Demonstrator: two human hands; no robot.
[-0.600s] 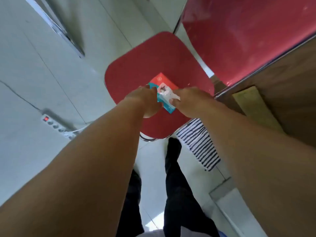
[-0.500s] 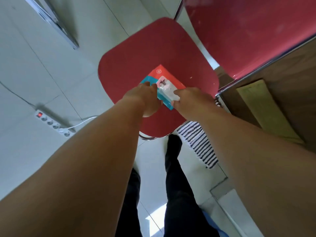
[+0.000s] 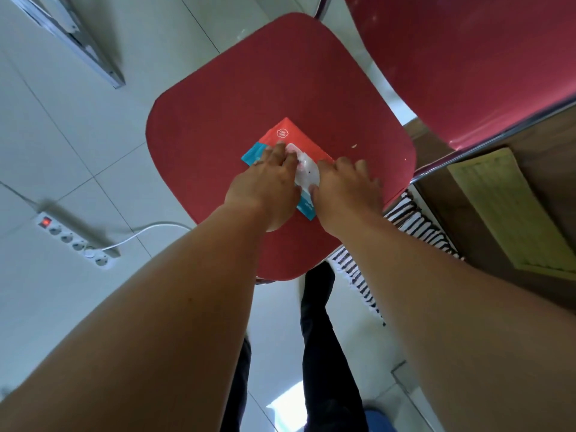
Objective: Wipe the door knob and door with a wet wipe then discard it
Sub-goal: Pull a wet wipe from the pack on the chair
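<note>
A red and teal wet wipe pack [image 3: 290, 135] lies flat on the red chair seat [image 3: 249, 88]. My left hand [image 3: 268, 185] presses down on the pack's left half, fingers over its teal edge. My right hand [image 3: 346, 188] covers the pack's right side, with its thumb and fingertips at the white flap [image 3: 307, 173] that shows between both hands. Whether a wipe has come out of the opening is hidden. No door or door knob is in view.
The chair's red backrest [image 3: 467, 57] rises at the upper right. A white power strip [image 3: 74, 238] with its cable lies on the tiled floor at left. A striped mat [image 3: 405, 238] and a wooden surface with yellow paper [image 3: 505, 207] are at right. My legs stand below the seat.
The white flap, pinched up by my right hand before, now lies lower between my hands. Both hands have spread flatter over the pack on the seat.
</note>
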